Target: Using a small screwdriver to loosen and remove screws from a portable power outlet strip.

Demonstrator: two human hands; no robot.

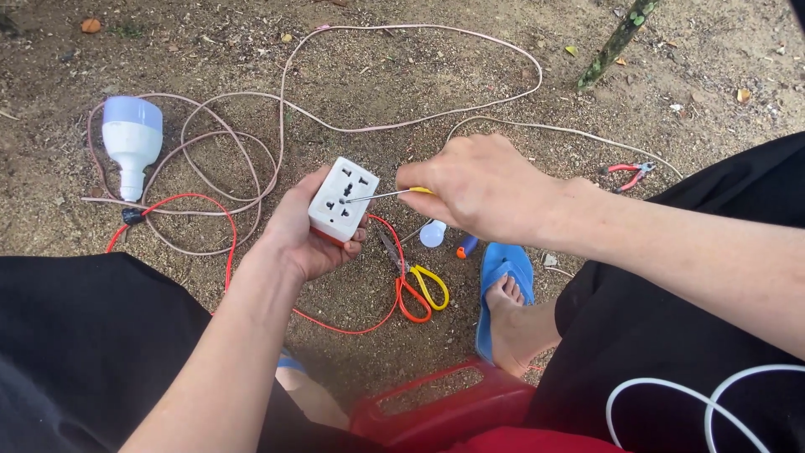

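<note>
- My left hand (306,231) is wrapped around a white socket block (342,200) with an orange base, fingers (356,245) closed on its underside and thumb along its near side, so the face with the pin holes tilts up toward me.
- My right hand (470,186) is clenched on a screwdriver (379,195) with a yellow handle; its thin metal shaft runs left and the tip touches the face of the socket block.
- The socket block is held above the bare ground (352,75), roughly at the middle of the patch I see, not resting on it.
- Just under my right hand lie scissors (415,289) with orange and yellow handles, a small white cap (433,234) and a small blue and orange piece (466,247).
- A red wire (228,252) loops along the ground below the block; a pale pink cable (281,101) coils across the far side.
- A white bulb lamp (131,144) lies toward the left edge, well apart from my hands.
- Red-handled pliers (629,174) lie toward the right edge.
- My foot in a blue sandal (503,264) is beside the scissors, and a red plastic stool (444,407) sits at the near edge.
</note>
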